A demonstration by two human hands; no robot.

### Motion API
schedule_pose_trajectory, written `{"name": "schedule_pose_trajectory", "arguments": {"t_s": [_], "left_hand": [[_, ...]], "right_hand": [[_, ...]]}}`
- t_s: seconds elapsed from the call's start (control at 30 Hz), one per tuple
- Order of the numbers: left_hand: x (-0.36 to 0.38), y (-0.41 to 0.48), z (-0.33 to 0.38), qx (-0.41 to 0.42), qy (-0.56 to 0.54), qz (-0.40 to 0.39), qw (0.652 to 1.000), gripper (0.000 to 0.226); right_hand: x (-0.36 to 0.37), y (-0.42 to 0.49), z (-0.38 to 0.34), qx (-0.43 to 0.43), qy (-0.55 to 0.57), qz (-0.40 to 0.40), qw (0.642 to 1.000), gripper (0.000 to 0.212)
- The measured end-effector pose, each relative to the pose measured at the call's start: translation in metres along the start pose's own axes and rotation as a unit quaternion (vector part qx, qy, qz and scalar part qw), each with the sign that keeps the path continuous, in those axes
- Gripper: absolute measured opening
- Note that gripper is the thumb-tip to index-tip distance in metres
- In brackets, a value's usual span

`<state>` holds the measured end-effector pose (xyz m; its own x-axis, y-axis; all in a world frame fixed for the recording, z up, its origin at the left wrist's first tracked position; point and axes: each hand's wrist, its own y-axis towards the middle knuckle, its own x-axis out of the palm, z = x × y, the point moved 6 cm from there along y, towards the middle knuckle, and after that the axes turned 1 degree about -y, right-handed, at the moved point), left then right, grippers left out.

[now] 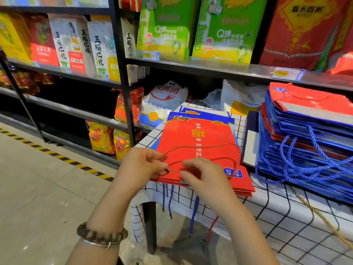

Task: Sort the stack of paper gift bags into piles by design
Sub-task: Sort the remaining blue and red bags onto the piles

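Observation:
A red gift bag (200, 138) with gold characters lies flat on top of a small pile near the table's left corner, with blue bags under it. My left hand (145, 163) pinches the end of its red cord handle (236, 155) at the bag's near edge. My right hand (198, 173) rests curled on the same edge, fingers on the bag's rim beside the cord. A tall stack of blue and red bags (305, 131) with blue cords stands on the right.
The table wears a white cloth with a black grid (286, 226). Blue and red cords hang over its front edge. Black shelves (122, 73) with rice and flour sacks stand behind. A floor with yellow-black tape (57, 155) lies to the left.

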<state>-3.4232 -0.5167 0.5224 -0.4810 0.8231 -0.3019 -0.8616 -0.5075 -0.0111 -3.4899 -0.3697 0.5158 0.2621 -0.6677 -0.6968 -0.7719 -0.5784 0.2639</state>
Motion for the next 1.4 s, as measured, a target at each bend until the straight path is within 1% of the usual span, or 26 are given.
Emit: {"name": "schedule_pose_trajectory", "arguments": {"t_s": [0.03, 0.07, 0.1, 0.17, 0.27, 0.37, 0.43, 0.47, 0.5, 0.57, 0.63, 0.7, 0.77, 0.83, 0.87, 0.93, 1.0, 1.1, 1.17, 1.27, 1.33, 1.4], "left_hand": [[0.001, 0.001, -0.001, 0.004, 0.017, 0.012, 1.0, 0.015], [0.002, 0.002, -0.002, 0.008, 0.025, 0.02, 0.999, 0.014], [0.003, 0.004, -0.003, 0.012, 0.031, 0.028, 0.999, 0.014], [0.004, 0.006, -0.003, 0.026, 0.076, 0.04, 0.996, 0.015], [0.008, 0.008, -0.002, 0.045, 0.154, 0.031, 0.987, 0.012], [0.013, 0.013, 0.001, 0.052, 0.233, 0.009, 0.971, 0.021], [0.017, 0.016, 0.005, 0.052, 0.287, -0.001, 0.957, 0.019], [0.019, 0.016, 0.006, 0.05, 0.301, -0.004, 0.952, 0.015], [0.02, 0.016, 0.007, 0.048, 0.301, -0.007, 0.952, 0.014], [0.021, 0.016, 0.005, 0.047, 0.288, -0.012, 0.956, 0.024], [0.019, 0.016, 0.004, 0.059, 0.299, -0.02, 0.952, 0.039], [0.016, 0.015, 0.001, 0.06, 0.258, -0.047, 0.963, 0.049], [0.013, 0.015, -0.001, 0.062, 0.219, -0.087, 0.97, 0.046], [0.015, 0.013, -0.003, 0.077, 0.26, -0.116, 0.955, 0.035], [0.017, 0.012, -0.002, 0.089, 0.285, -0.116, 0.947, 0.033], [0.018, 0.012, 0.0, 0.108, 0.313, -0.094, 0.939, 0.033], [0.019, 0.012, 0.002, 0.118, 0.322, -0.072, 0.936, 0.033], [0.018, 0.012, 0.0, 0.124, 0.299, -0.059, 0.944, 0.032], [0.02, 0.012, -0.001, 0.134, 0.304, -0.049, 0.942, 0.033], [0.02, 0.012, -0.003, 0.144, 0.296, -0.043, 0.943, 0.034], [0.019, 0.011, -0.004, 0.146, 0.271, -0.046, 0.95, 0.034], [0.02, 0.01, -0.005, 0.148, 0.244, -0.053, 0.957, 0.03]], "right_hand": [[0.002, -0.002, -0.003, -0.032, -0.066, -0.02, 0.997, 0.031], [0.004, -0.003, -0.005, -0.049, -0.108, -0.039, 0.992, 0.035], [0.006, -0.004, -0.005, -0.052, -0.127, -0.054, 0.989, 0.037], [0.006, -0.005, -0.006, -0.057, -0.125, -0.057, 0.989, 0.036], [0.004, -0.006, -0.007, -0.092, -0.136, -0.037, 0.986, 0.032], [0.007, -0.007, -0.007, -0.106, -0.155, -0.029, 0.982, 0.024], [0.008, -0.007, -0.01, -0.136, -0.197, 0.011, 0.971, 0.017], [0.009, -0.007, -0.011, -0.143, -0.222, 0.029, 0.964, 0.018], [0.009, -0.006, -0.012, -0.143, -0.246, 0.053, 0.957, 0.021], [0.009, -0.004, -0.015, -0.143, -0.277, 0.086, 0.946, 0.026], [0.008, -0.003, -0.016, -0.137, -0.276, 0.107, 0.945, 0.028], [0.007, -0.003, -0.017, -0.135, -0.261, 0.127, 0.947, 0.03], [0.004, -0.004, -0.019, -0.135, -0.226, 0.158, 0.952, 0.023], [0.002, -0.007, -0.021, -0.123, -0.193, 0.182, 0.956, 0.013], [0.003, -0.009, -0.021, -0.111, -0.186, 0.19, 0.958, 0.013], [0.01, -0.013, -0.022, -0.078, -0.204, 0.178, 0.959, 0.022], [0.021, -0.012, -0.021, -0.026, -0.253, 0.137, 0.958, 0.033], [0.031, -0.007, -0.021, 0.027, -0.299, 0.098, 0.949, 0.041], [0.035, -0.003, -0.022, 0.036, -0.312, 0.089, 0.945, 0.035], [0.039, 0.001, -0.027, 0.021, -0.318, 0.099, 0.943, 0.014], [0.039, 0.002, -0.027, 0.011, -0.31, 0.098, 0.946, 0.012], [0.033, 0.001, -0.027, -0.001, -0.296, 0.094, 0.951, 0.017]]}}
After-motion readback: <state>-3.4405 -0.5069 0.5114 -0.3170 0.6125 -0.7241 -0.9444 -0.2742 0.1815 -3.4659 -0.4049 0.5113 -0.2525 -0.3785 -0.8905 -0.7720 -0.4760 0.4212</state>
